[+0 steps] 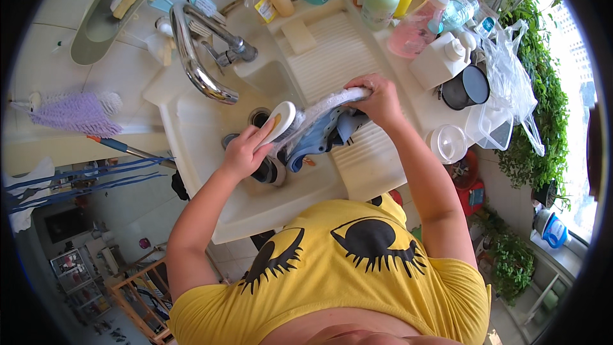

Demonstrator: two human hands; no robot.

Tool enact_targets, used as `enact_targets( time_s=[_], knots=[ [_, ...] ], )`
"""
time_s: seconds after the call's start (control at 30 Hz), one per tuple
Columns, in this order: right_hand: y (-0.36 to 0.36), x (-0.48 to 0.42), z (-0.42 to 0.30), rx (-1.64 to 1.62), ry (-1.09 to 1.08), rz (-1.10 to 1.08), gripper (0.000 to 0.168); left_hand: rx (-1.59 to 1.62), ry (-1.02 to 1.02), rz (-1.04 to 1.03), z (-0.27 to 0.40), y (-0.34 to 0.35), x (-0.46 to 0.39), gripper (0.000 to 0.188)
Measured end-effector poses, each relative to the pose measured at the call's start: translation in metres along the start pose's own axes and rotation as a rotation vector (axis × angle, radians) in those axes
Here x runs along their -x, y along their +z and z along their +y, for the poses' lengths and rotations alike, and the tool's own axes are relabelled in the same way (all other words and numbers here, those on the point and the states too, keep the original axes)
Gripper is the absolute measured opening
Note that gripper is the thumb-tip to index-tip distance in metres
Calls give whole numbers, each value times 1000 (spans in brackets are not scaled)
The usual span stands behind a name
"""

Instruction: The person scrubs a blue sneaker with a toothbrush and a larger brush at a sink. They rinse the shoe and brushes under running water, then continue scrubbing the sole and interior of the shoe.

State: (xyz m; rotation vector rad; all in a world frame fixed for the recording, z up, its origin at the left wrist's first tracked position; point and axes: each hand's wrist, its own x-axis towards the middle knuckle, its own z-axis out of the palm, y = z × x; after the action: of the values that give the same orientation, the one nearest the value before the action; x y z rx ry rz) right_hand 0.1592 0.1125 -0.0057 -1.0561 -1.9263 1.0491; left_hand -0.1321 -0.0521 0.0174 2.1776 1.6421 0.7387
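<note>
My left hand [243,153] grips a white-backed scrub brush [282,122], its bristles against the sudsy edge of a blue shoe [318,129]. The shoe is held on its side over the sink, sole edge up and coated with foam. My right hand [378,98] holds it by its far right end. A second, dark shoe [268,170] lies in the basin below, partly hidden by my left hand and the brush. The white sink [191,163] has a ribbed washboard [335,57] on its right side.
A chrome faucet [191,64] arches over the basin's left part. On the washboard rests a pale soap bar [298,36]. Bottles, including a green pump bottle [380,2], line the back; a black cup [465,87] and clear jar [448,143] stand right.
</note>
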Motion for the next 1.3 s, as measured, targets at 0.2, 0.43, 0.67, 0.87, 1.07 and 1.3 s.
enact_targets(
  time_s=[0.2, 0.43, 0.67, 0.87, 1.07, 1.3],
  knots=[
    [-1, -8, -4, 100, -95, -4, 37, 9, 55, -12, 40, 8, -68, 58],
    [-5, 1, -2, -65, 143, -13, 35, -9, 138, 7, 53, 17, -99, 59],
    [-6, 1, 3, -7, 42, -27, 36, -106, 4, -70, 8, -12, -14, 60],
    [-8, -6, -2, 124, 67, -44, 39, -185, 61, -100, 60, 11, -102, 59],
    [-8, -1, -4, -34, 226, -54, 38, -208, 171, -60, 51, 17, -108, 61],
    [-6, -7, -8, -30, 125, -84, 33, -216, -31, -59, 8, -14, 8, 67]
  ],
)
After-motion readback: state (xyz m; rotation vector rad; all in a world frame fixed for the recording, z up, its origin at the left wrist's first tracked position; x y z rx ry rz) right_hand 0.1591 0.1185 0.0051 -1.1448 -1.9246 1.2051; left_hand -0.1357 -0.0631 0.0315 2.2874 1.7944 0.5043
